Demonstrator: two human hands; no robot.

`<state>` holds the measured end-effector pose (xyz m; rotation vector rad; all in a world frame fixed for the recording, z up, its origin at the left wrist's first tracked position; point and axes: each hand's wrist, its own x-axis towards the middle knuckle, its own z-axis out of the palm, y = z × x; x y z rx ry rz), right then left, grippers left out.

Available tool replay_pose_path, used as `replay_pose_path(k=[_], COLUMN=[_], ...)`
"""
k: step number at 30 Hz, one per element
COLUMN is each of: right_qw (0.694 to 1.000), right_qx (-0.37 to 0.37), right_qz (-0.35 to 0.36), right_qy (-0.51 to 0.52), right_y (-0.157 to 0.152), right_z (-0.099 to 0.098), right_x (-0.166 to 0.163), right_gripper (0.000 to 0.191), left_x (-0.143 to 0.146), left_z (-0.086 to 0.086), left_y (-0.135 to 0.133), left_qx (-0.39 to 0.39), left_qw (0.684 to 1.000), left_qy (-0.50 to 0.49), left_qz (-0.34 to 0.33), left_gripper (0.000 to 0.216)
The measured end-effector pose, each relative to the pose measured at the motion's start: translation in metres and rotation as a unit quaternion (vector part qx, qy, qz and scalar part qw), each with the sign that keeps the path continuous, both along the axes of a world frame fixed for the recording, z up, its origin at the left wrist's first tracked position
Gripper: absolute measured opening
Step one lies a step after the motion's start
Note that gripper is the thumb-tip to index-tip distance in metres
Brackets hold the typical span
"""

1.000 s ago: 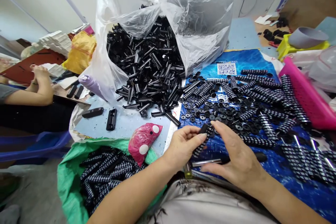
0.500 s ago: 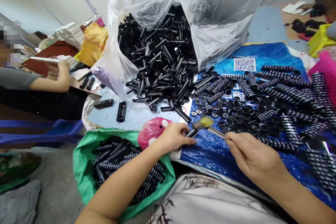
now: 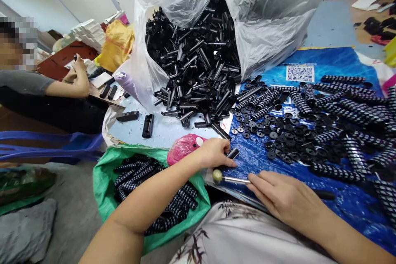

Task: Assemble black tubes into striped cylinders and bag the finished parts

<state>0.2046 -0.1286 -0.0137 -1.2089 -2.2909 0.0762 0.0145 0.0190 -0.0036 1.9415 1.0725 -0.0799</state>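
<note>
Fingers of my left hand (image 3: pixel 213 153) pinch a short black tube (image 3: pixel 232 153) at the near edge of the blue sheet (image 3: pixel 334 60) on the desk. My right hand (image 3: pixel 286 200) lies flat over a small hammer (image 3: pixel 230 178), fingers loosely closed around its metal shaft. Below sits a green bag (image 3: pixel 103 181) of patterned tubes; beyond, a clear bag (image 3: pixel 269 29) of black tubes.

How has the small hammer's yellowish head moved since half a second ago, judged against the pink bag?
Yes. The hammer head has dropped from up right of the pink bag to the blue sheet's near edge, below it.
</note>
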Motion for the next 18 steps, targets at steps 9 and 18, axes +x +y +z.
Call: replay_pose_path(k=[9, 18], right_qw=[0.998, 0.982], right_qx=[-0.034, -0.032], right_qz=[-0.002, -0.188], right_qy=[0.057, 0.011], right_y=[-0.016, 0.014], right_z=[-0.012, 0.002], right_x=[0.046, 0.089], right_gripper=[0.011, 0.024], left_x=[-0.078, -0.013], left_z=[0.083, 0.031], left_y=[0.009, 0.025], left_qx=[-0.151, 0.43], left_qw=[0.963, 0.864], left_qy=[0.05, 0.159], left_qz=[-0.216, -0.21], left_gripper=[0.03, 0.029])
